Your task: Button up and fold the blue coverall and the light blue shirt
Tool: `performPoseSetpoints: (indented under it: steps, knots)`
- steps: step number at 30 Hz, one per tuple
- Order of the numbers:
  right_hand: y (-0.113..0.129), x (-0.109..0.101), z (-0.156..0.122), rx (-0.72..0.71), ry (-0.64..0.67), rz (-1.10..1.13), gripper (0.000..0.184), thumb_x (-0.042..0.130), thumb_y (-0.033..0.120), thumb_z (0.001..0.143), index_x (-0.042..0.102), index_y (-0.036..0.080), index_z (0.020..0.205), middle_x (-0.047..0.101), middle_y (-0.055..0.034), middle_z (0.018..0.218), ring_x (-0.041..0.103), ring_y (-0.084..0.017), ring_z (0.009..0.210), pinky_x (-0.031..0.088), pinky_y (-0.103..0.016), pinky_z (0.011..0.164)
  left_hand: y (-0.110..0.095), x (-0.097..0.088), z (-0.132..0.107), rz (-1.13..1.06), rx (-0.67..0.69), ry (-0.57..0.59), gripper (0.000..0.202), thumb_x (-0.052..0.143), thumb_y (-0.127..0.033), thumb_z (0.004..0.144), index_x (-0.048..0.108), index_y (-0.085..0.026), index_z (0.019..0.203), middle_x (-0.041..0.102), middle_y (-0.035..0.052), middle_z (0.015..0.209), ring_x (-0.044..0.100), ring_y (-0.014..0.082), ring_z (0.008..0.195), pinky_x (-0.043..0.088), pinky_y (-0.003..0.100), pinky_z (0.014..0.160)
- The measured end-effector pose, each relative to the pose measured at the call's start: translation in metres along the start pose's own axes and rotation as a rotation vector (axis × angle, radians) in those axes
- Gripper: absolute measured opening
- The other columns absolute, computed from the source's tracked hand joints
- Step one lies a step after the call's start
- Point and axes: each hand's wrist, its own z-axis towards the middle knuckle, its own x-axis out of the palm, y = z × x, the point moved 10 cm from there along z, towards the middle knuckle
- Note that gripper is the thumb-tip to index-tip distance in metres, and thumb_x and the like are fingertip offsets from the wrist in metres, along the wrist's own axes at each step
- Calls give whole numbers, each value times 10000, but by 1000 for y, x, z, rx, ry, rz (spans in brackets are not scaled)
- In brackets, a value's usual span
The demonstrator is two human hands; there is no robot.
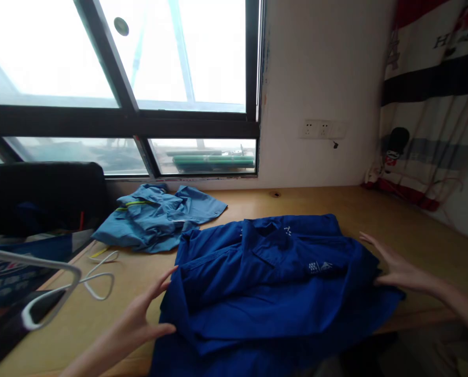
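Note:
A dark blue work shirt [265, 293] with a collar and a small white print on the chest lies spread over the desk, its lower part reaching past the front edge. My left hand [145, 309] is at the shirt's left side, thumb and fingers apart, fingertips touching the cloth or just beside it. At the right side, my right hand [394, 269] has its fingers spread along the shirt's edge, thumb close to the fabric. Neither hand visibly grips the cloth.
A crumpled light blue shirt [159, 214] lies at the back left of the wooden desk [375, 209]. White cable [100, 277] loops over the left edge, near a black chair [41, 193]. Behind are a window, wall sockets [316, 129] and a patterned curtain [426, 104].

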Motion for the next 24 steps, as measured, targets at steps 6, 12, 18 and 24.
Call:
performPoseSetpoints:
  steps: [6, 12, 18, 24]
  knots:
    - [69, 24, 49, -24, 289, -85, 711, 562, 503, 678, 379, 206, 1297, 459, -92, 1275, 448, -261, 1139, 364, -340, 950, -19, 6, 49, -207, -298, -88, 621, 680, -516, 543, 602, -136, 1028, 644, 105, 971, 586, 257, 932, 482, 304, 775]
    - [40, 33, 86, 202, 181, -313, 562, 655, 309, 574, 573, 148, 1106, 591, -125, 1087, 548, -280, 976, 420, -328, 823, -37, 13, 49, -377, -379, -12, 410, 710, -459, 518, 658, -150, 783, 670, 45, 738, 609, 203, 740, 472, 257, 669]
    - [32, 12, 39, 104, 406, 90, 340, 575, 452, 660, 689, 165, 803, 658, -35, 773, 587, -229, 751, 432, -266, 661, -38, 1, -7, -444, -443, 34, 377, 666, -444, 601, 650, -167, 856, 668, 39, 823, 600, 198, 789, 468, 245, 684]
    - [1, 31, -18, 118, 457, 68, 202, 592, 343, 600, 661, 164, 663, 626, -49, 718, 580, -226, 727, 451, -286, 656, -20, 30, -39, -51, -240, 218, 292, 562, -439, 701, 668, -197, 826, 659, 29, 822, 594, 218, 813, 476, 269, 740]
